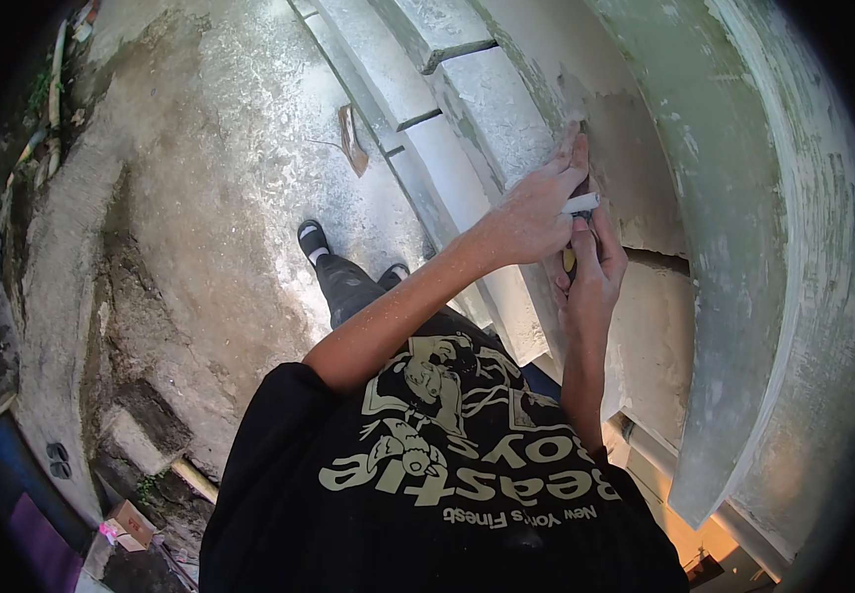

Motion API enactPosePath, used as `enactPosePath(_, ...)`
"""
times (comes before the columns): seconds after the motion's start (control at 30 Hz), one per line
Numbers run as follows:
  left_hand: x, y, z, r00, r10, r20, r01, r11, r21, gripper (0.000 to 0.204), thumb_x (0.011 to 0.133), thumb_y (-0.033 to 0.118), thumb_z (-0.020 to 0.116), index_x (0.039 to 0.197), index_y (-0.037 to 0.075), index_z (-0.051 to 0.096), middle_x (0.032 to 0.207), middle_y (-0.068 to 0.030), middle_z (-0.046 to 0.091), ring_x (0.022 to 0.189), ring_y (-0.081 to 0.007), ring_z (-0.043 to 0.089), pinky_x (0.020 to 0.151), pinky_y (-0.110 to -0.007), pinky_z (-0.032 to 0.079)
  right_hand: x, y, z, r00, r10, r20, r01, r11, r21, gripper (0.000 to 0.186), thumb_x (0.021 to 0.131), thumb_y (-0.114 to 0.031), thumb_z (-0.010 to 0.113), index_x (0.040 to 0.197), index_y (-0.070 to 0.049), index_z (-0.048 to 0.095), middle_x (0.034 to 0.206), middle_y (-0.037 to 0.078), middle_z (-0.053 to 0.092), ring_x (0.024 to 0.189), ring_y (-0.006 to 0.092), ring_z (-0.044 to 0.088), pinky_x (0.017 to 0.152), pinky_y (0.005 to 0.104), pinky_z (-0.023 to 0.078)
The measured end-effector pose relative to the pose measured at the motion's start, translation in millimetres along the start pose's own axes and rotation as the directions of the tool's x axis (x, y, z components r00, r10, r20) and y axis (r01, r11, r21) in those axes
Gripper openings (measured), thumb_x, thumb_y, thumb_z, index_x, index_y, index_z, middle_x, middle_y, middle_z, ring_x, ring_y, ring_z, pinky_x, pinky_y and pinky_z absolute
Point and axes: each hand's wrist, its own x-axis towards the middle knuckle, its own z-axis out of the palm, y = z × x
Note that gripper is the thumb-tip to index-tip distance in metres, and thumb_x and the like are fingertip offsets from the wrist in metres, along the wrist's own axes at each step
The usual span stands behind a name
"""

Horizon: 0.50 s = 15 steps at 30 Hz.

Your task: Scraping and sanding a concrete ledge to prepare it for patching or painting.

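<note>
My left hand (538, 210) reaches across to the upper right, dusted with pale powder. Its fingers are pressed together and stretched forward along a narrow dark strip (586, 178) against the grey wall surface (635, 148); what they hold is hidden. Close below it, my right hand (597, 275) is closed round a tool with a yellow-and-black handle (570, 262). The tool's working end is covered by my hands, so its kind does not show. A short white cylindrical piece (581, 204) sticks out between the two hands.
Pale concrete ledges (467, 89) with dark gaps run beside my hands. A curved greenish plastered band (733, 198) rises at the right. On the rough concrete floor (220, 128) lies a brown curved scrap (352, 141). A cardboard box (129, 526) stands at the lower left.
</note>
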Motion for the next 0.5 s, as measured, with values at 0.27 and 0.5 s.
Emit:
enactPosePath(0.27,2.4,-3.5,-1.1,1.000,-0.018,-0.008,0.018,1.000,0.016,0.086,0.077,0.003,0.053,0.154,-0.009,0.017,0.160,-0.0341,0.013,0.148,-0.0443,0.022,0.123,-0.042,0.022,3.5,4.9,-2.2,1.000,0.019,-0.009,-0.019,1.000,-0.017,0.043,0.102,-0.004,0.050,0.144,0.002,0.051,0.085,-0.002,0.054,0.060,0.0013,0.038,0.045,0.0191,0.030)
enactPosePath(0.5,-0.8,-2.6,-0.3,0.998,-0.027,0.054,0.024,0.999,0.041,0.083,0.078,0.001,0.050,0.153,-0.009,0.018,0.160,-0.0340,0.013,0.144,-0.0469,0.027,0.120,-0.043,0.028,-7.7,8.0,-8.7,1.000,-0.007,0.004,0.007,0.999,-0.044,0.039,0.102,-0.016,0.055,0.138,0.000,0.054,0.081,-0.002,0.054,0.047,0.0024,0.035,0.036,0.0209,0.022)
